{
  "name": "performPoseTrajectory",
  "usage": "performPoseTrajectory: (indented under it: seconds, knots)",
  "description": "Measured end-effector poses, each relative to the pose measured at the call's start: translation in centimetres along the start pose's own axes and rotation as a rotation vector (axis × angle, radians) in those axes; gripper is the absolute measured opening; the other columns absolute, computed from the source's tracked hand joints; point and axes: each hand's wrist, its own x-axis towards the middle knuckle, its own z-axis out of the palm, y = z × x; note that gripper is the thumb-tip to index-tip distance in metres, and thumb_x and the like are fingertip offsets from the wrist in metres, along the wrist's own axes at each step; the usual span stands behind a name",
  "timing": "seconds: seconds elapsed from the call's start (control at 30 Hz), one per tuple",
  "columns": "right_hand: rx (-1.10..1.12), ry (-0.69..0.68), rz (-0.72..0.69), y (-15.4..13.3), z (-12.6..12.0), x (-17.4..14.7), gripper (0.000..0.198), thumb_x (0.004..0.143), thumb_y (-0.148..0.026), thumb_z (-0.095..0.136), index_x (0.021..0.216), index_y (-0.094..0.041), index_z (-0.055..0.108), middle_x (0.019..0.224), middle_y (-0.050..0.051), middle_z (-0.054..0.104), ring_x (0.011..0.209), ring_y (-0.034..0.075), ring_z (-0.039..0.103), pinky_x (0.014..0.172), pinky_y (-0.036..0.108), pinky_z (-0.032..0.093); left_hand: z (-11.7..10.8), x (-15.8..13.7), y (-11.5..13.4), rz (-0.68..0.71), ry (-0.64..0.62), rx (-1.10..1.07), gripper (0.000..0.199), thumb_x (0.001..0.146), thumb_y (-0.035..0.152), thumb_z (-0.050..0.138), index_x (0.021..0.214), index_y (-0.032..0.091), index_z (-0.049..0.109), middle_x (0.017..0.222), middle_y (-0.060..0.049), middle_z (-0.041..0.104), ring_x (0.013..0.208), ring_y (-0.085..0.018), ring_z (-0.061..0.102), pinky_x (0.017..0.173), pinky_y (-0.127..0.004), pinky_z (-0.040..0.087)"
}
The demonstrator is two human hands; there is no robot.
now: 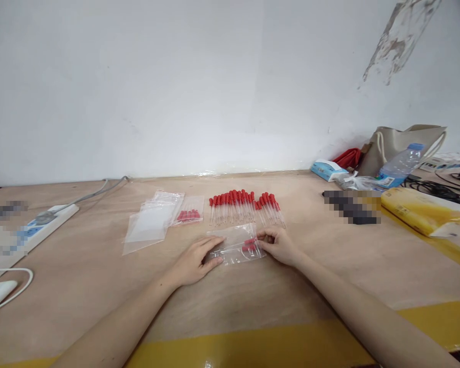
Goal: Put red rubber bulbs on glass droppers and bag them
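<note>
A clear plastic bag (233,250) lies flat on the table between my hands. Red rubber bulbs of droppers (249,248) show at its right end; I cannot tell exactly how far inside they sit. My left hand (197,259) rests on the bag's left side, thumb and fingers spread apart. At the right edge, my right hand (278,245) has its fingertips closed on the bag beside the red bulbs. Just beyond, glass droppers with red bulbs (232,204) lie in a row, with a smaller group of droppers (270,207) to their right.
Left of the row are a bag of red-bulbed droppers (189,214) and a stack of clear bags (149,222). A power strip (57,217) is at far left. To the right are a yellow tissue pack (421,209), a water bottle (402,166) and a blue box (327,171).
</note>
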Motion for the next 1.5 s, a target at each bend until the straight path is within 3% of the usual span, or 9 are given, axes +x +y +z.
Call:
performPoseTrajectory:
  seconds: [0.17,0.37,0.47,0.6,0.87,1.1,1.2,1.33,1.5]
  knots:
    - [0.110,-0.155,-0.060,-0.3,-0.6,0.1,0.023,0.078,-0.027,0.047,0.089,-0.019,0.066,0.085,0.003,0.067,0.076,0.016,0.059,0.068,0.027,0.044,-0.1,0.0,0.1,0.007,0.008,-0.007,0.043,0.085,0.038,0.046,0.126,0.026,0.042,0.126,-0.004,0.050,0.114,-0.021,0.045,0.096,-0.040,0.037]
    - [-0.153,0.259,0.193,2.1,-3.1,3.6,0.015,0.070,-0.028,0.053,0.074,-0.016,0.061,0.067,0.002,0.062,0.060,0.013,0.054,0.057,0.023,0.040,0.1,0.0,-0.1,0.045,0.010,-0.017,0.038,0.085,0.036,0.046,0.121,0.026,0.049,0.123,-0.005,0.052,0.114,-0.021,0.045,0.097,-0.040,0.037]
    - [-0.356,0.354,0.318,2.3,-3.9,6.0,0.014,0.069,-0.031,0.055,0.071,-0.017,0.059,0.066,0.002,0.061,0.061,0.013,0.055,0.057,0.023,0.038,0.1,0.1,-0.1,0.054,0.016,-0.021,0.036,0.085,0.035,0.046,0.120,0.026,0.050,0.122,-0.005,0.052,0.114,-0.021,0.046,0.096,-0.041,0.038]
    - [-0.509,0.358,0.445,1.9,-3.5,8.5,0.018,0.067,-0.035,0.056,0.069,-0.018,0.060,0.075,0.006,0.063,0.072,0.018,0.058,0.061,0.025,0.039,0.0,0.0,-0.1,0.050,0.008,-0.031,0.037,0.085,0.035,0.047,0.120,0.025,0.050,0.122,-0.005,0.053,0.114,-0.021,0.046,0.097,-0.041,0.037]
    - [-0.467,0.333,0.530,1.9,-2.3,9.7,0.014,0.068,-0.026,0.052,0.070,-0.016,0.062,0.076,0.012,0.064,0.078,0.025,0.060,0.063,0.030,0.042,0.1,0.0,-0.3,0.035,-0.005,-0.049,0.037,0.085,0.035,0.047,0.121,0.026,0.050,0.124,-0.005,0.051,0.115,-0.021,0.045,0.097,-0.042,0.037]
    - [-0.294,0.358,0.449,1.5,-3.7,8.9,0.019,0.076,-0.030,0.047,0.072,-0.015,0.056,0.067,0.008,0.062,0.068,0.018,0.060,0.061,0.026,0.043,0.2,0.0,-0.3,0.030,-0.008,-0.040,0.038,0.085,0.036,0.046,0.121,0.027,0.049,0.124,-0.005,0.051,0.116,-0.021,0.044,0.098,-0.040,0.036]
    - [0.024,0.429,0.320,1.6,-3.7,6.5,0.030,0.076,-0.036,0.048,0.097,-0.015,0.045,0.064,0.001,0.059,0.054,0.012,0.056,0.053,0.023,0.044,0.2,0.0,-0.2,0.037,0.001,-0.031,0.037,0.085,0.036,0.046,0.121,0.026,0.050,0.123,-0.004,0.052,0.115,-0.021,0.045,0.098,-0.040,0.036]
    - [0.508,0.445,0.183,1.6,-2.6,2.7,0.068,0.064,-0.039,0.062,0.115,-0.021,0.022,0.061,-0.009,0.051,0.042,0.009,0.051,0.044,0.022,0.043,0.1,0.1,-0.2,0.046,0.001,-0.022,0.037,0.085,0.036,0.046,0.120,0.026,0.050,0.123,-0.005,0.051,0.115,-0.020,0.045,0.097,-0.039,0.037]
    - [0.721,0.456,0.266,0.9,-0.7,1.1,0.060,0.064,-0.039,0.061,0.107,-0.023,0.022,0.063,-0.007,0.055,0.049,0.012,0.058,0.051,0.026,0.049,0.1,0.1,-0.3,0.050,-0.008,-0.013,0.037,0.085,0.036,0.046,0.120,0.026,0.050,0.123,-0.004,0.051,0.115,-0.020,0.045,0.097,-0.038,0.037]
